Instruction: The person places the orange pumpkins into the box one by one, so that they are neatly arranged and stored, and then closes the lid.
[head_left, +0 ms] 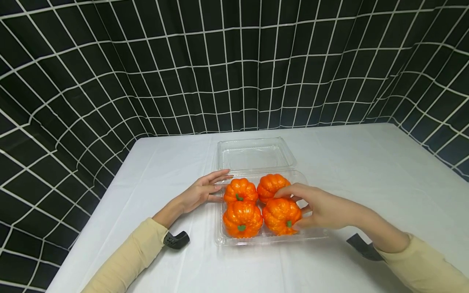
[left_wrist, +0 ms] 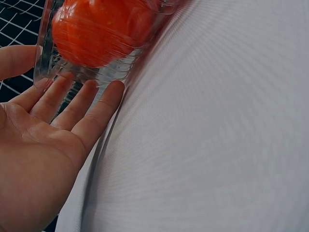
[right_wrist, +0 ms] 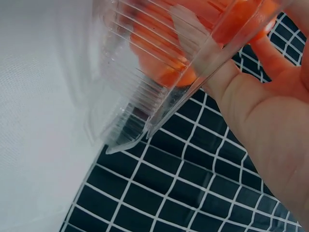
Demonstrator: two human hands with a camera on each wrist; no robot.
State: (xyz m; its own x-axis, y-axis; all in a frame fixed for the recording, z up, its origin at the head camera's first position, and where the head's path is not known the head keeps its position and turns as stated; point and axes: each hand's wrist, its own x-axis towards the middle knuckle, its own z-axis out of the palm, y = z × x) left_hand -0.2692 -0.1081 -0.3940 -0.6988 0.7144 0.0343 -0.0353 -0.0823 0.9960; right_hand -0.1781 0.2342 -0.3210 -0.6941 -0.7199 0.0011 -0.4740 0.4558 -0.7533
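Several orange toy pumpkins with green stems sit in a clear plastic clamshell container (head_left: 234,243) on the table. My right hand (head_left: 322,207) holds the near right pumpkin (head_left: 280,215), thumb on its near side and fingers over its far side. Behind it is the far right pumpkin (head_left: 271,184), partly covered by those fingers. With fingers extended, my left hand (head_left: 199,192) touches the container's left wall beside the far left pumpkin (head_left: 239,189). In the left wrist view, its fingertips (left_wrist: 116,89) rest on the ribbed wall. The near left pumpkin (head_left: 243,217) lies in front.
The container's clear lid (head_left: 253,156) lies folded open behind the base. A white cloth covers the table (head_left: 176,162). Black curtains with a white grid (head_left: 234,65) stand around the back and sides. Dark wrist-camera mounts (head_left: 176,240) show at both wrists.
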